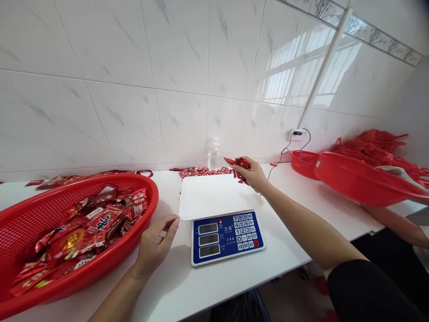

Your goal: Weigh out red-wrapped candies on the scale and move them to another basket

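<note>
My right hand is closed around several small red wrapped packets, above the far right part of the digital scale's white pan. Nothing lies on the pan. On the scale's blue front panel are three displays and a keypad. My left hand hovers between the scale and a red plastic basket, its thumb and forefinger tips together beside the pan's near left corner. I see nothing between them. Shiny red snack packets are heaped in the basket.
Behind the pan, a clear plastic bottle stands near red patterned pouches. To the right are red basins, a heap of red bags and another person's forearm. A cable runs from the wall socket.
</note>
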`<state>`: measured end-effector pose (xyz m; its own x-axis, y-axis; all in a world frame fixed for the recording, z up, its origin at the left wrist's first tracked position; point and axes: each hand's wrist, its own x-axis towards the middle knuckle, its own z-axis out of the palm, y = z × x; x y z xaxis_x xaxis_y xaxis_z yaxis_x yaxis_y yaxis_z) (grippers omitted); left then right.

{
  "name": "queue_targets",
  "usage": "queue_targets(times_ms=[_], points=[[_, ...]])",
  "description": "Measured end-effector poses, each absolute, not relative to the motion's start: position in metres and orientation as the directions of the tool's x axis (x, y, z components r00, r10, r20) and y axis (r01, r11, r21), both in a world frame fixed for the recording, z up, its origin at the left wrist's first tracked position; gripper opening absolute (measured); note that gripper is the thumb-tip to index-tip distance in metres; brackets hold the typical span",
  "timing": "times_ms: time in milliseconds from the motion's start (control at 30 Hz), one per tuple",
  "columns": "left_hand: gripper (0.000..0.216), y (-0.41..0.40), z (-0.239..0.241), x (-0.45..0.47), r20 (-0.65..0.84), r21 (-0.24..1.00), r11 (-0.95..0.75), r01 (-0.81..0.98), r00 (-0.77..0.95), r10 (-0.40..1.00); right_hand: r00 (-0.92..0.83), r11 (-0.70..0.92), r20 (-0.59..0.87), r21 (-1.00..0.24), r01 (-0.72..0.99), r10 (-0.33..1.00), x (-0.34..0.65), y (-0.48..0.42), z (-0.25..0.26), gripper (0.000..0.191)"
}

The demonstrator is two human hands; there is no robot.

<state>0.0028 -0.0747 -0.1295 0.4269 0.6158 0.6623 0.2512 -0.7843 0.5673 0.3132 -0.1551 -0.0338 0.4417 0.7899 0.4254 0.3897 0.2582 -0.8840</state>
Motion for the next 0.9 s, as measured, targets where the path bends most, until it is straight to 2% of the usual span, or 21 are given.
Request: queue_targets(times_ms=[167, 300, 400, 467, 533, 600, 733, 900], points=[[0.028, -0.073, -0.132, 0.004, 0.667, 0.559, -0.789, 0.256, 0.427, 0.611, 0.510, 0.263, 0.517, -0.832, 0.489, 0.688, 0.337, -0.183, -0.042, 0.040], [0.027, -0.072, -0.132, 0.005, 0.670, 0.560, -0.790, 0.250, 0.425, 0.609, 0.560, 0.183, 0.603, -0.756, 0.629, 0.568, 0.372, -0.207, -0.049, 0.039], [0.028, -0.072, -0.132, 0.006, 0.660, 0.563, -0.784, 0.261, 0.429, 0.616, 0.587, 0.028, 0.674, -0.667, 0.745, 0.448, 0.413, -0.228, -0.056, 0.039], [0.029, -0.072, -0.133, 0.006, 0.655, 0.563, -0.782, 0.270, 0.431, 0.620, 0.612, -0.176, 0.679, -0.599, 0.781, 0.407, 0.443, -0.242, -0.061, 0.038], [0.029, -0.071, -0.134, 0.006, 0.654, 0.559, -0.783, 0.271, 0.437, 0.618, 0.649, -0.411, 0.646, -0.506, 0.758, 0.401, 0.471, -0.255, -0.065, 0.035], [0.028, -0.069, -0.136, 0.006, 0.658, 0.553, -0.788, 0.270, 0.438, 0.612, 0.695, -0.549, 0.601, -0.452, 0.703, 0.395, 0.493, -0.266, -0.069, 0.033], [0.027, -0.066, -0.139, 0.006, 0.666, 0.552, -0.787, 0.275, 0.423, 0.615, 0.795, -0.680, 0.461, -0.435, 0.590, 0.395, 0.517, -0.280, -0.078, 0.037], [0.027, -0.066, -0.139, 0.007, 0.628, 0.581, -0.760, 0.291, 0.434, 0.646, 0.874, -0.770, 0.158, -0.419, 0.480, 0.459, 0.520, -0.277, -0.092, 0.058]])
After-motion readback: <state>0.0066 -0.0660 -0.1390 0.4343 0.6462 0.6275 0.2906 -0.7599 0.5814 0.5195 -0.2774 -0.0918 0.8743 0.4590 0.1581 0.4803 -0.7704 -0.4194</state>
